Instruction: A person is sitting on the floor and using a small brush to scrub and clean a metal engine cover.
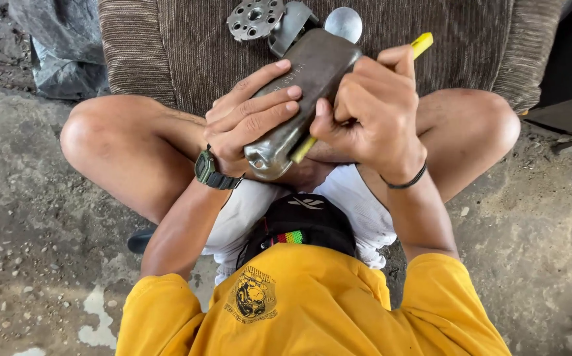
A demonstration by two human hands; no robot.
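Hands on dented metal part [299, 99], centre of frame, above crossed legs.
Left hand [249, 115] wrapped over its side; right hand [365, 109] gripping yellow-handled tool [421, 44] against it.

Bright, even daylight with soft, short shadows beneath the legs and forearms. Mild glare sits on the rounded end of the grey metal casing [299, 99] and on the shiny disc [343, 24] above it. Focus is sharp at centre; the concrete floor [29, 217] stays crisp. The upper right corner falls into deep shade. Wide-angle stretching shows toward the edges.
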